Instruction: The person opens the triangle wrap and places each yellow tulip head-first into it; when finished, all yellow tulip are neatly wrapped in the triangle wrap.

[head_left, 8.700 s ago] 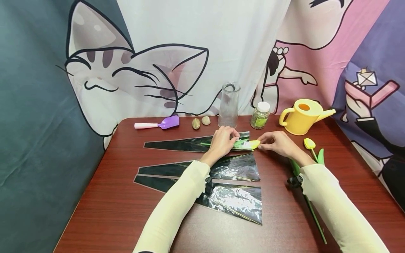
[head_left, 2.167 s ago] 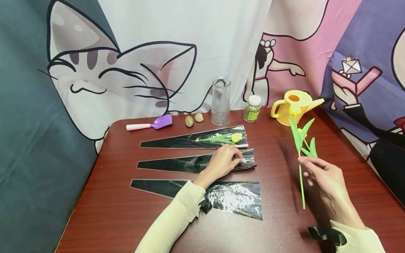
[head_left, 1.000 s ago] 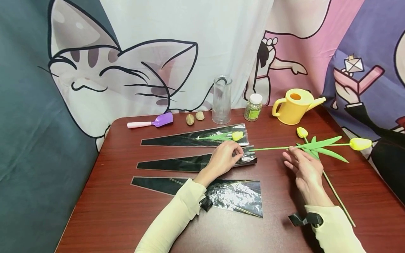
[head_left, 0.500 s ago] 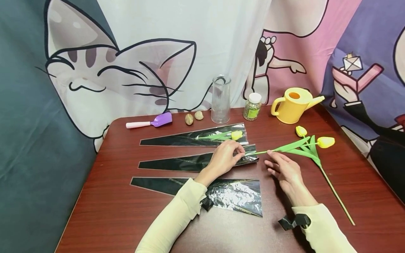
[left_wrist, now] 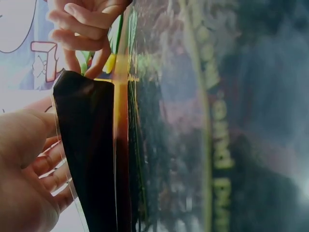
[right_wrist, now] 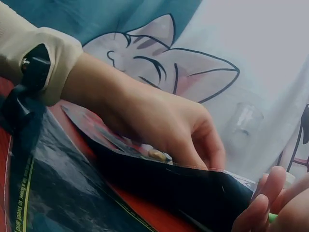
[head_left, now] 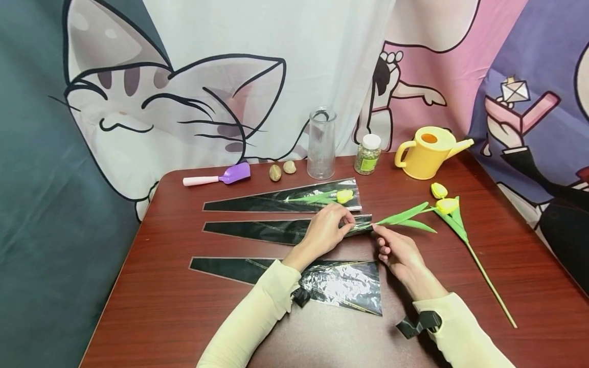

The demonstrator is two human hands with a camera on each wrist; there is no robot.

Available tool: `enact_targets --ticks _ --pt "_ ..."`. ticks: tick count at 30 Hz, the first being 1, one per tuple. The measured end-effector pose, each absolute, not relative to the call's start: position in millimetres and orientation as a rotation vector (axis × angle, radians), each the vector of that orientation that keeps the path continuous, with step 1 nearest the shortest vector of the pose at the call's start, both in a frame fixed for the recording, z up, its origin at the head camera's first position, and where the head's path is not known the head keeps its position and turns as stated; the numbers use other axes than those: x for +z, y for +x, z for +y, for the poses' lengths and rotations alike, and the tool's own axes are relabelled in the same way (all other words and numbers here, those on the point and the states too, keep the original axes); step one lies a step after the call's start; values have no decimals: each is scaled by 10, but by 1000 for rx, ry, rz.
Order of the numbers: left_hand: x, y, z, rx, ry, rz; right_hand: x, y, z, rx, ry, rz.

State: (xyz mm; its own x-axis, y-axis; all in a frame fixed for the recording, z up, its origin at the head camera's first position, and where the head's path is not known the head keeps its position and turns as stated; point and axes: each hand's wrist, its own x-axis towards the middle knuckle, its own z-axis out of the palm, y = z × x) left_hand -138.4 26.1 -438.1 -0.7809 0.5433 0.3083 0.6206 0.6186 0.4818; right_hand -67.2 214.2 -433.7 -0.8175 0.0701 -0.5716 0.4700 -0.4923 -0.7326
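Observation:
Three dark cellophane cone sleeves lie on the brown table. The far sleeve holds a yellow tulip. My left hand pinches the wide mouth of the middle sleeve and lifts it off the table. My right hand grips the stem of a second yellow tulip right at that mouth, its leaves still outside. In the left wrist view the left hand holds the sleeve edge. The right wrist view shows my right fingertips at the sleeve.
A third tulip lies at the right, its stem running toward the near edge. Along the back stand a glass vase, a small jar and a yellow watering can; a purple scoop and two stones lie left of them. The near sleeve lies flat.
My right hand has carried the tulip from the right side and slid it leftward, stem first, to the middle sleeve's mouth. The left hand kept its hold on the sleeve.

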Motion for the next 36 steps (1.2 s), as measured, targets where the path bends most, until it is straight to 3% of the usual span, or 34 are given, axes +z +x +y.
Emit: enact_targets --ticks 20,36 --pt "-4393 -1363 292 -820 -932 -2696 -4340 -646 2076 -2380 846 1440" --pt "-4404 -1373 270 -820 -936 -2716 -4323 -550 2191 -2171 552 1769"
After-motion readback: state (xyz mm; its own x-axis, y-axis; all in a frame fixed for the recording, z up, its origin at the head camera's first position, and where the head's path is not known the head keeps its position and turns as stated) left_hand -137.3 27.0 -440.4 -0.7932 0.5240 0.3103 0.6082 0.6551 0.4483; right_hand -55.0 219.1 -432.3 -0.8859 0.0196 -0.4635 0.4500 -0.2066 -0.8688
